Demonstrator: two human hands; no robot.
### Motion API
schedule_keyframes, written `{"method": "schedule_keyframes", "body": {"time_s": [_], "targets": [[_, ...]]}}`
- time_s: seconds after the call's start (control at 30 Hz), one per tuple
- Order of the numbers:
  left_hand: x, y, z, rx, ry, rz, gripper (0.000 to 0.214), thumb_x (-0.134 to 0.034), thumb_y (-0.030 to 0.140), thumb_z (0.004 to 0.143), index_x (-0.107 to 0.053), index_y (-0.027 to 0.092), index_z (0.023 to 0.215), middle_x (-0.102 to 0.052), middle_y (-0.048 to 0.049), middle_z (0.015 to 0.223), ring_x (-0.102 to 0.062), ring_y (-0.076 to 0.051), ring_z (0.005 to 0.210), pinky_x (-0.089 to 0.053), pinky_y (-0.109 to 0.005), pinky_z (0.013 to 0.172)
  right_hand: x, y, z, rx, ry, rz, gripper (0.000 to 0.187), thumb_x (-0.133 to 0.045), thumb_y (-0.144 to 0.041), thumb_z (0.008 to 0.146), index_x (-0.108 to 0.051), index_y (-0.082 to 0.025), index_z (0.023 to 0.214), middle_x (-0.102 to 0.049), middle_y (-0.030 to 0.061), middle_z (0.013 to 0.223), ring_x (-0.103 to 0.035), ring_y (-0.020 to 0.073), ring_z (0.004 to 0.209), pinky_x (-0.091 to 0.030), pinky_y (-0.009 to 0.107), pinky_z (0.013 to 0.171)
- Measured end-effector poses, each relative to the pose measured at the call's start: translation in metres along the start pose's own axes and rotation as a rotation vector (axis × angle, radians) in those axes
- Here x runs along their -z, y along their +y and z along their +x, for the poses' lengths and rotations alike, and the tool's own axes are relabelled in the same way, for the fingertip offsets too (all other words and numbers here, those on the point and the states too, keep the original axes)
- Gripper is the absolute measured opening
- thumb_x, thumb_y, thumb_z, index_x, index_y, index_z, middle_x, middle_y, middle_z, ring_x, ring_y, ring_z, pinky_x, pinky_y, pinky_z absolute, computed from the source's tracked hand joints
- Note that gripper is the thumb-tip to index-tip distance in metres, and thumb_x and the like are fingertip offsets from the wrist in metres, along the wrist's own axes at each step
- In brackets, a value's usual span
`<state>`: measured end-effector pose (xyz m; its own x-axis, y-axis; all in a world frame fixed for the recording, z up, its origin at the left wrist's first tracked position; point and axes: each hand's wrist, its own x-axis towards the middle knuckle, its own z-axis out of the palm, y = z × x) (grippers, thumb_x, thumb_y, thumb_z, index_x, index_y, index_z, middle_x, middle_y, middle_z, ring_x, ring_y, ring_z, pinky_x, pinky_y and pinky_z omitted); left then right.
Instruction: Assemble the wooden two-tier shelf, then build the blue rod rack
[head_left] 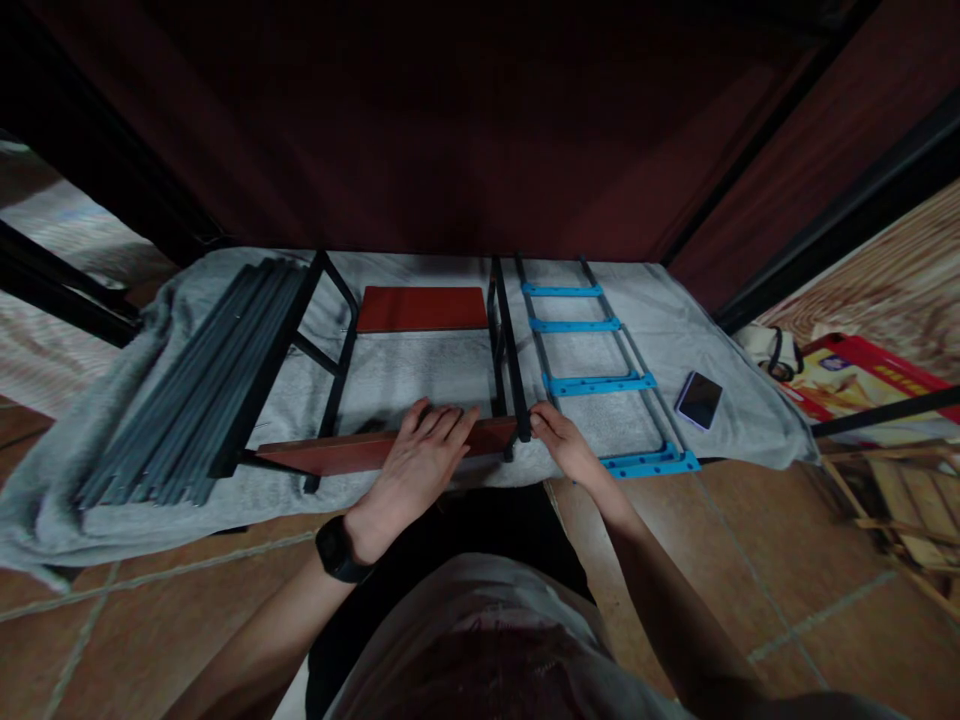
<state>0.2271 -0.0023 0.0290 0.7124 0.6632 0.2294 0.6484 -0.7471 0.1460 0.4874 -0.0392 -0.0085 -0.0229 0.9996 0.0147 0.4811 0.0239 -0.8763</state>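
Note:
My left hand [427, 460], with a black watch at the wrist, lies palm down over a reddish-brown board [345, 453], fingers stretched out. This board stands on its long edge between two black metal frames, the left one [274, 370] and the right one [511, 350]. My right hand [562, 440] is at the near end of the right frame, thumb and fingers pinched together against its outer side. Whatever small thing the fingertips may hold is hidden. A second reddish-brown board [422, 309] lies flat toward the back, between the frames.
Grey tubes [202, 370] lie in a bundle at the left on the grey cloth [739, 400]. Blue plastic pieces joined by grey tubes [600, 385] lie to the right. Farther right are a phone [699, 400] and a red-yellow box [862, 385]. A dark red panel [450, 150] rises behind.

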Motion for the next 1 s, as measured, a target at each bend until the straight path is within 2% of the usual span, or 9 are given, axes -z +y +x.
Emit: {"method": "schedule_keyframes", "body": {"time_s": [0.13,0.23,0.37,0.43,0.53,0.63,0.7,0.8,1.0], "targets": [[0.01,-0.006,-0.025,0.032,0.1,-0.04,0.048,-0.045,0.021,0.1,-0.047,0.021,0.148,-0.06,-0.0118,0.14,-0.051,-0.028,0.134,-0.023,-0.056,0.122,0.009,-0.006,-0.007,-0.035,0.163,0.064,0.031,-0.041,-0.049,0.099,-0.058,-0.023,0.104,-0.064,0.0027,0.094,-0.061,0.0194,0.088,-0.046,0.034,0.084],[0.018,-0.01,-0.057,0.044,0.17,-0.1,0.047,-0.045,0.019,0.099,-0.049,0.025,0.146,-0.06,-0.0096,0.141,-0.051,-0.027,0.135,-0.029,-0.055,0.12,0.01,-0.019,-0.011,-0.007,0.3,0.031,0.029,-0.044,-0.047,0.099,-0.06,-0.023,0.102,-0.067,0.0048,0.099,-0.062,0.021,0.092,-0.047,0.036,0.085],[0.022,-0.013,-0.108,0.112,0.276,-0.125,0.042,-0.047,0.013,0.096,-0.06,0.026,0.133,-0.068,-0.0073,0.128,-0.059,-0.024,0.125,-0.04,-0.049,0.113,-0.004,-0.053,-0.016,0.115,0.306,-0.084,0.024,-0.048,-0.042,0.098,-0.064,-0.025,0.102,-0.068,0.0057,0.099,-0.063,0.0227,0.095,-0.049,0.037,0.084],[0.02,-0.017,-0.133,0.252,0.389,-0.117,0.034,-0.049,0.012,0.095,-0.065,0.026,0.121,-0.071,-0.0067,0.117,-0.063,-0.023,0.117,-0.044,-0.047,0.109,-0.017,-0.072,-0.017,0.209,0.253,-0.131,0.021,-0.047,-0.038,0.099,-0.064,-0.026,0.103,-0.068,0.0061,0.102,-0.064,0.0228,0.098,-0.05,0.037,0.086],[0.011,-0.033,-0.162,0.633,0.689,-0.164,0.02,-0.052,0.018,0.095,-0.067,0.023,0.108,-0.071,-0.0076,0.108,-0.065,-0.023,0.108,-0.048,-0.045,0.101,-0.039,-0.095,-0.014,0.323,0.131,-0.172,0.02,-0.044,-0.033,0.101,-0.063,-0.027,0.103,-0.066,0.0075,0.108,-0.064,0.023,0.105,-0.051,0.038,0.09],[-0.003,-0.065,-0.182,0.99,0.917,-0.388,0.023,-0.055,0.028,0.093,-0.063,0.019,0.113,-0.068,-0.0099,0.113,-0.066,-0.022,0.104,-0.054,-0.04,0.093,-0.059,-0.108,-0.007,0.371,0.001,-0.211,0.022,-0.042,-0.031,0.102,-0.063,-0.027,0.105,-0.065,0.0087,0.113,-0.062,0.0234,0.111,-0.051,0.04,0.095],[-0.015,-0.088,-0.19,1.076,0.914,-0.548,0.033,-0.058,0.031,0.089,-0.06,0.018,0.119,-0.068,-0.0111,0.116,-0.066,-0.022,0.106,-0.055,-0.038,0.092,-0.07,-0.111,-0.002,0.391,-0.062,-0.26,0.023,-0.042,-0.031,0.102,-0.063,-0.027,0.109,-0.064,0.0091,0.118,-0.061,0.0238,0.115,-0.05,0.042,0.099],[-0.033,-0.113,-0.193,1.106,0.819,-0.649,0.043,-0.06,0.031,0.084,-0.06,0.017,0.125,-0.067,-0.0135,0.122,-0.065,-0.024,0.111,-0.055,-0.04,0.094,-0.082,-0.11,0.006,0.423,-0.122,-0.356,0.025,-0.043,-0.03,0.1,-0.062,-0.027,0.116,-0.061,0.0096,0.126,-0.059,0.0254,0.12,-0.047,0.047,0.105],[-0.064,-0.123,-0.183,1.033,0.625,-0.779,0.043,-0.054,0.025,0.085,-0.062,0.015,0.126,-0.07,-0.0127,0.117,-0.068,-0.023,0.107,-0.054,-0.045,0.097,-0.1,-0.105,0.016,0.405,-0.189,-0.534,0.035,-0.043,-0.026,0.099,-0.055,-0.025,0.131,-0.062,0.0107,0.129,-0.06,0.0291,0.121,-0.046,0.052,0.104]]}}
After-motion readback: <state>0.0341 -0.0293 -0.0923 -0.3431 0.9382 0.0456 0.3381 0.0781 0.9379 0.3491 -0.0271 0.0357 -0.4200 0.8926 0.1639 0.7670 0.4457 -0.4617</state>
